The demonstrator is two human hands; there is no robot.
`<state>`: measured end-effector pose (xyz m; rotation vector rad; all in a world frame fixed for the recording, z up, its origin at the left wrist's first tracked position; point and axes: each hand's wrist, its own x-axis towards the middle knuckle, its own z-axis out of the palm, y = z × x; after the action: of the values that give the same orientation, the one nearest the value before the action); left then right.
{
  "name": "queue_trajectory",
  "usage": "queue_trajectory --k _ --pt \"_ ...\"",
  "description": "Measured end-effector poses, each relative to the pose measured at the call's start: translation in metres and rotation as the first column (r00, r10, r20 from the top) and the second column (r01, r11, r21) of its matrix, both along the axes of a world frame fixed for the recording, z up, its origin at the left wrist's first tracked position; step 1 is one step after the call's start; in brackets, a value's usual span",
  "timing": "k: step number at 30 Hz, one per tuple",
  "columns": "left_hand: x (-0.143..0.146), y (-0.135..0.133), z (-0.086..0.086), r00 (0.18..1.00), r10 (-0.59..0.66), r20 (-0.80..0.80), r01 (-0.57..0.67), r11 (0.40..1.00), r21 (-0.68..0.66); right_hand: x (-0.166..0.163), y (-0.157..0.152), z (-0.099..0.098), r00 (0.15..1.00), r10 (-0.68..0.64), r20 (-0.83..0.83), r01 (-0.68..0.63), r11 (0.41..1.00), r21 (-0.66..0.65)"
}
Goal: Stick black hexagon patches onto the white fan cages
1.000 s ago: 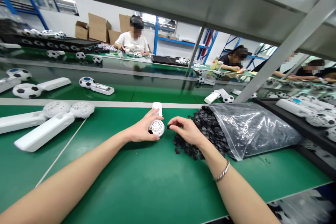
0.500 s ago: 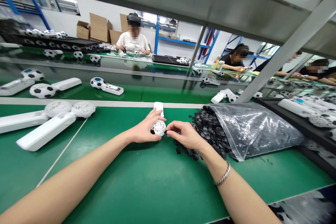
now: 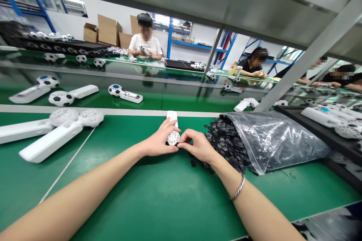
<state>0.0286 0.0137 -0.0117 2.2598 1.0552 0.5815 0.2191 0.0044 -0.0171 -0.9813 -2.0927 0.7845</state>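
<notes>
White latticed ball (image 3: 173, 138), left hand (image 3: 158, 141) clasping; right hand (image 3: 198, 145) pinching flat black chip (image 3: 178, 144) at edge. Right: crinkled plastic bag (image 3: 283, 141).

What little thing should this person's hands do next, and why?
Probably press the small dark piece gently against the white openwork head: the right hand seems to pinch it right at the head's edge, while the left hand grips the head from the other side.

Factory assembly floor — workers (image 3: 154, 45), green bench (image 3: 158, 196), football-patterned units (image 3: 60, 98), heaped black parts (image 3: 229, 145).
</notes>
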Motion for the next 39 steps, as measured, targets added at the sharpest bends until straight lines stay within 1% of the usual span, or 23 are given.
queue_trajectory --k 2,10,16,20,23,25,26,27,28,29,30,31,32,33,34,35,37,39 --pt "0.001 0.0 -0.001 1.0 0.006 0.005 -0.006 1.0 0.005 0.0 0.002 -0.001 1.0 -0.005 -0.004 0.005 1.0 -0.015" --pt "0.004 0.002 -0.003 1.0 -0.002 0.014 0.001 0.999 0.047 0.0 0.009 -0.011 0.997 -0.047 -0.068 0.034 0.983 -0.183" --pt "0.003 0.003 -0.003 0.999 -0.022 0.032 0.02 0.999 0.044 -0.001 0.013 -0.017 0.989 -0.064 -0.131 0.033 0.973 -0.228" --pt "0.004 0.002 -0.004 0.999 0.0 0.054 -0.004 0.998 0.061 -0.002 0.014 -0.018 0.989 -0.046 -0.14 0.011 0.97 -0.242" --pt "0.005 0.001 -0.003 0.999 0.015 0.047 -0.018 0.998 0.067 -0.003 0.015 -0.014 0.993 -0.027 -0.118 -0.001 0.973 -0.233" --pt "0.006 0.0 -0.002 0.999 0.013 0.045 -0.016 0.998 0.066 -0.003 0.017 -0.011 0.997 -0.012 -0.082 -0.005 0.98 -0.201" --pt "0.006 0.0 -0.001 0.999 0.004 0.044 -0.007 0.998 0.064 -0.001 0.019 -0.009 0.998 -0.028 -0.057 0.019 0.987 -0.16" --pt "0.006 0.0 -0.001 0.999 -0.011 0.043 0.008 0.998 0.059 0.002 0.022 -0.007 0.997 -0.074 -0.02 0.072 0.993 -0.095" --pt "0.006 -0.001 -0.002 0.999 -0.028 0.042 0.026 0.998 0.052 0.006 0.025 -0.005 0.987 -0.156 0.035 0.157 0.988 -0.01" --pt "0.006 -0.001 -0.003 0.998 -0.037 0.045 0.035 0.998 0.047 0.012 0.028 -0.004 0.954 -0.278 0.111 0.269 0.959 0.088" --pt "0.007 -0.002 -0.004 0.998 -0.033 0.052 0.031 0.999 0.043 0.019 0.032 -0.004 0.881 -0.421 0.215 0.387 0.904 0.183" --pt "0.007 -0.003 -0.005 0.998 -0.017 0.062 0.014 0.999 0.042 0.026 0.034 -0.004 0.771 -0.546 0.326 0.48 0.836 0.266" --pt "0.008 -0.003 -0.006 0.997 0.004 0.073 -0.008 0.999 0.044 0.033 0.037 -0.005 0.641 -0.631 0.437 0.542 0.775 0.325" --pt "0.009 -0.003 -0.006 0.996 0.023 0.082 -0.027 0.999 0.047 0.04 0.038 -0.006 0.527 -0.657 0.539 0.569 0.744 0.351" --pt "0.009 -0.004 -0.006 0.996 0.033 0.088 -0.037 0.998 0.047 0.045 0.039 -0.008 0.478 -0.648 0.593 0.569 0.743 0.353" --pt "0.009 -0.004 -0.006 0.996 0.031 0.088 -0.035 0.999 0.042 0.049 0.04 -0.009 0.463 -0.629 0.624 0.556 0.755 0.348" --pt "0.007 -0.003 -0.003 0.997 0.002 0.077 -0.004 1.0 0.019 0.054 0.042 -0.01 0.48 -0.589 0.65 0.517 0.788 0.333" --pt "0.005 -0.003 -0.001 0.997 -0.024 0.068 0.023 1.0 0.013 0.055 0.043 -0.008 0.49 -0.565 0.664 0.493 0.807 0.324"
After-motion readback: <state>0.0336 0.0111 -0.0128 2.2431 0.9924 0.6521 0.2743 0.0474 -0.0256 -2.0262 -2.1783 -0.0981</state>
